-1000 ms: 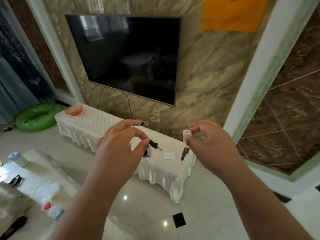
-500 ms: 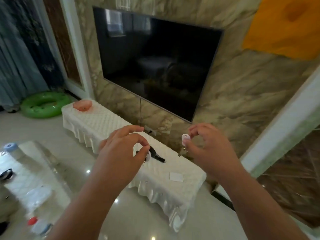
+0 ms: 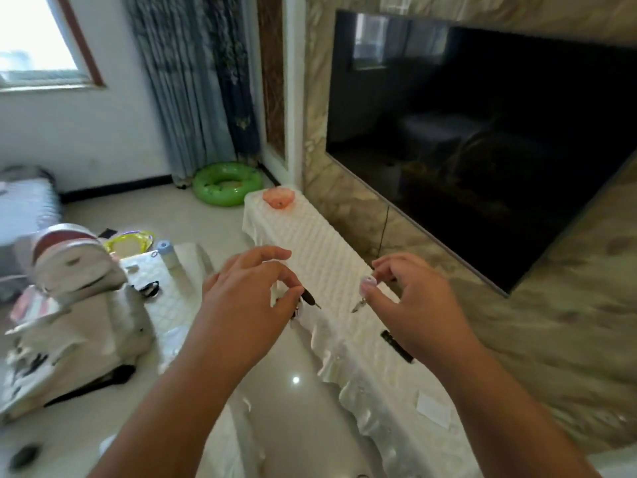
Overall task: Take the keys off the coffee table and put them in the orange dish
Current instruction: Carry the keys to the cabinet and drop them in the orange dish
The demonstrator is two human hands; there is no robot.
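Note:
My left hand pinches a black-handled key that sticks out to the right of my fingertips. My right hand pinches a key with a pale pink cap; its metal blade hangs down below the cap. Both hands hover above the near half of a long low cabinet covered in white quilted cloth. The orange dish sits at the cabinet's far end, well beyond both hands. The coffee table, also under white cloth, is at the left behind my left hand.
A large dark TV hangs on the marble wall above the cabinet. A black remote and a white card lie on the cabinet. A grey bag and a bottle are on the coffee table. A green swim ring lies on the floor.
The view has swung left, bringing the coffee table, bag and window into sight. The orange dish now lies straight ahead. Both hands keep their hold on the keys.

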